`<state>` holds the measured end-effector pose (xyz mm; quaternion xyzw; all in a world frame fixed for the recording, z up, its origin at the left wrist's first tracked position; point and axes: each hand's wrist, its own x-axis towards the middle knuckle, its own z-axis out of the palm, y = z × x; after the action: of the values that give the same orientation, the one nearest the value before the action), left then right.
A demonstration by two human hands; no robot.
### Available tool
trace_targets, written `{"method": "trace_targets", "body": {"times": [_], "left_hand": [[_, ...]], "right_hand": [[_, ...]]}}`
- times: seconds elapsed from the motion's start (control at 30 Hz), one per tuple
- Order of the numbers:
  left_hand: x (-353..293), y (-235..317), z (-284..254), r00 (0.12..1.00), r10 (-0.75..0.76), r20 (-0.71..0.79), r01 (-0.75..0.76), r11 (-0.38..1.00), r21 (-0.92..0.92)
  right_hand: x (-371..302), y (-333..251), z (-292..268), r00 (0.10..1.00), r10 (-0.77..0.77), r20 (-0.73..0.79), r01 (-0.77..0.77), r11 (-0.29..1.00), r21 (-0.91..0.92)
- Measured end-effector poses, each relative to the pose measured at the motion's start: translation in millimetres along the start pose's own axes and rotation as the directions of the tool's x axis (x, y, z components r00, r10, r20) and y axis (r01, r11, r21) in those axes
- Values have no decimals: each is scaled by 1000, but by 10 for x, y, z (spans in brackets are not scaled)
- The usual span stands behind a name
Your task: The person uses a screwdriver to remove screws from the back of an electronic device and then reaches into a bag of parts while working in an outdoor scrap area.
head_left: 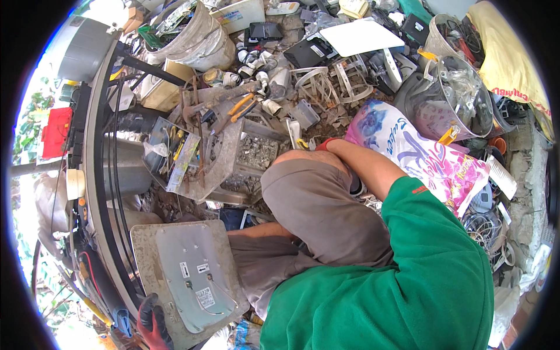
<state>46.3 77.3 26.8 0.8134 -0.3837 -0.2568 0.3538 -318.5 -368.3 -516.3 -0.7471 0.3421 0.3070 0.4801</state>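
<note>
At the lower left, my left hand (153, 324), in a red and dark glove, grips the edge of a flat panel (239, 286). The panel is square with rounded corners and dirty beige, and it leans by my left leg. A smooth grey metal plate (175, 256) covers its middle, with thin cable leads, small connectors and white labels on it. My right arm reaches forward past my raised knee. Only the red glove cuff of my right hand (331, 143) shows there; its fingers are hidden behind the knee, so what it touches cannot be seen.
Ahead stands a worn plastic bin (224, 153) with small scrap, beside a hammer (189, 108) and yellow-handled pliers (240, 105). A printed plastic sack (402, 143) and a bucket (466, 102) stand at the right. A metal frame post (96, 175) rises on the left.
</note>
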Motion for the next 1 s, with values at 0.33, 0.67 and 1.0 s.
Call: {"method": "trace_targets", "body": {"times": [0.33, 0.67, 1.0], "left_hand": [[-9, -16, 22, 1000, -6, -9, 5, 999, -49], [-38, -46, -13, 1000, 9, -19, -9, 1000, -1], [-44, 14, 53, 999, 11, -43, -11, 1000, 10]], "right_hand": [[-109, -82, -22, 998, 32, -61, -33, 999, -17], [-683, -179, -102, 959, 65, -274, -79, 996, -40], [-757, -205, -83, 981, -84, -175, 53, 983, -174]]}}
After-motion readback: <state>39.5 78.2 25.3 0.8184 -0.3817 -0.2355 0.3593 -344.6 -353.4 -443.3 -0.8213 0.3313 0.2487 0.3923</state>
